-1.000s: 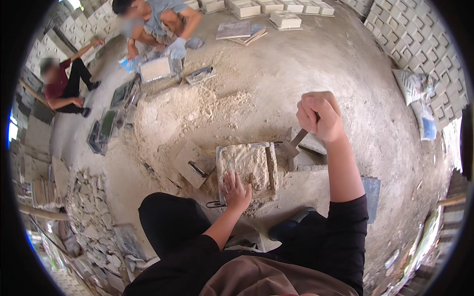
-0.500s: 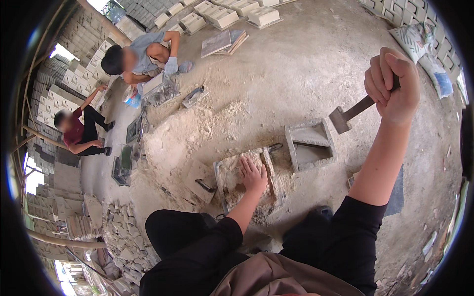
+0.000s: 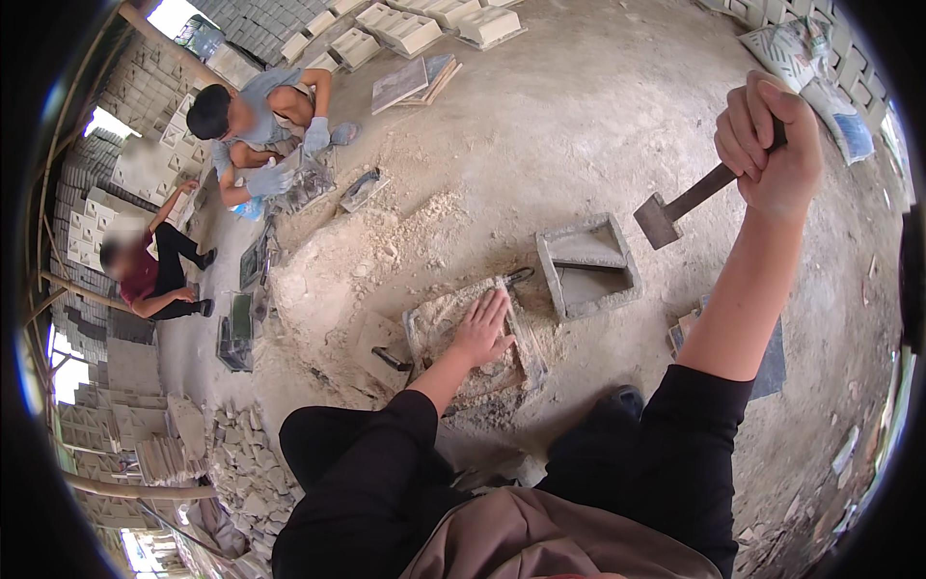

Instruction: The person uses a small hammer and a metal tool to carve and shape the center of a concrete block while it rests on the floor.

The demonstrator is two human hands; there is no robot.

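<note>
Apparently, filling is well along: the rectangular frame point(image 3: 409, 333) on the floor point(image 3: 617, 116) is heaped with pale, crumbly material point(image 3: 442, 320). Its surface looks rough and uneven, so smoothing seems unfinished. The left grip point(image 3: 479, 333) lies flat on this fill, fingers stretched out and thumb apart, clasping nothing. Raised well clear to the right, the right grip point(image 3: 769, 145) is wrapped around the handle of a hammer point(image 3: 693, 197), whose head touches nothing.

Just beyond the frame's far right corner sits a grey open box point(image 3: 548, 280); a dark bar point(image 3: 590, 266) crosses it, and no crumbly fill shows inside. A dark-handled board point(image 3: 391, 359) lies by the frame's left edge, near a powder heap point(image 3: 323, 280). Toward the floor's far edge stand pale blocks point(image 3: 410, 34).
</note>
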